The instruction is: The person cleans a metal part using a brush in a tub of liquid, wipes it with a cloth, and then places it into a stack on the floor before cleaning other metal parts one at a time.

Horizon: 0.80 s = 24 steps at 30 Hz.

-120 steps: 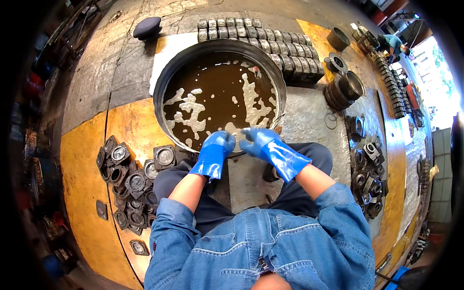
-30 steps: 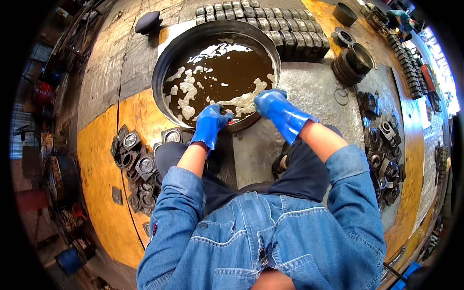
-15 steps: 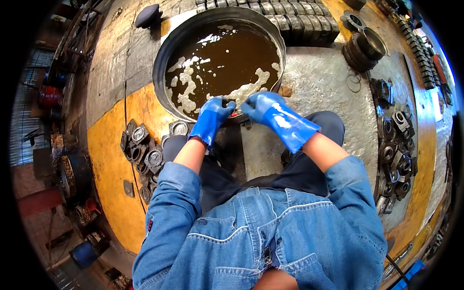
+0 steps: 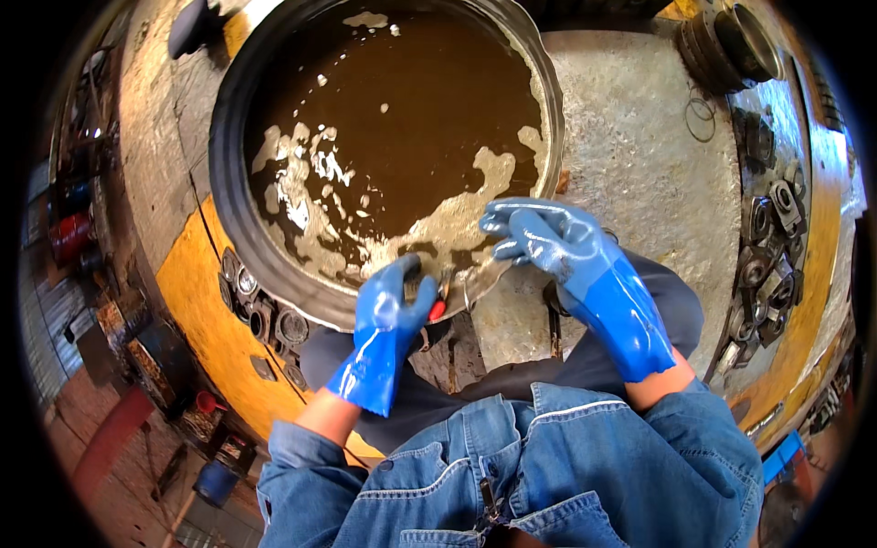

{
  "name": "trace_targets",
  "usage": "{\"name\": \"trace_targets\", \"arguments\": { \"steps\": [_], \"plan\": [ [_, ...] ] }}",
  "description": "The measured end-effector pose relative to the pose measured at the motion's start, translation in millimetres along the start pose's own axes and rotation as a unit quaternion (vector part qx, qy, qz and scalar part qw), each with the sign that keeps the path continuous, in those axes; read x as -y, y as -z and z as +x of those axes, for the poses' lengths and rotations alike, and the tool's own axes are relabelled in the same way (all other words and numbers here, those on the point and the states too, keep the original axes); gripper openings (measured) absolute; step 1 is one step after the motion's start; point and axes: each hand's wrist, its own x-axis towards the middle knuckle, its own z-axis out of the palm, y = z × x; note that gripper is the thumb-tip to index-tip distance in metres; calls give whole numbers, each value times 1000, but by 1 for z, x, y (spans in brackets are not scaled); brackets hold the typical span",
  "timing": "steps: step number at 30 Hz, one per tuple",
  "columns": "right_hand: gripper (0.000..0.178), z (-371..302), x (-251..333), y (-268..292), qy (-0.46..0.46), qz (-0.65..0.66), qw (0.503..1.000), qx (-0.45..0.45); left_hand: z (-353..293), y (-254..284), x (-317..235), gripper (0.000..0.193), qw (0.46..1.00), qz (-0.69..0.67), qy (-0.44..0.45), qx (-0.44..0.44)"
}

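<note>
Left grip (image 4: 385, 300), gloved in blue, is hovering at the near rim of the basin (image 4: 227, 160), thumb and fingers apart; whether it is touching the red handle (image 4: 438, 310) just beside it, at that rim, one cannot tell. Right grip (image 4: 559, 239) is hanging loosely open over the basin's near right rim. Brown, foamy liquid (image 4: 411, 119) is lying inside. Metal parts (image 4: 292, 327) are resting just left of the basin; a second pile (image 4: 756, 267) is lying well to its right.
</note>
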Motion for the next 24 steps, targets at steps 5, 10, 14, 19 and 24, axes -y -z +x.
{"name": "trace_targets", "arguments": {
  "steps": [5, 10, 14, 19, 24],
  "plan": [
    [61, 22, -10, 4, -93, 62, 992, 54, 1, -5, 4, 42, 999, 29, -31, -16],
    [66, 23, -20, -4, -199, 204, 938, 195, 7, 0, -2, 36, 1000, -3, -5, 9],
    [59, 2, -34, -5, -96, 275, 940, 177, 7, -2, 2, 42, 997, 59, -47, -6],
    [60, -35, 3, -1, -84, 317, 945, 13, 7, -4, 19, 45, 982, 187, -28, 7],
    [53, -105, 29, 77, 28, 348, 933, -89, 28, 32, -45, 38, 908, 361, 166, 132]
  ]
}}
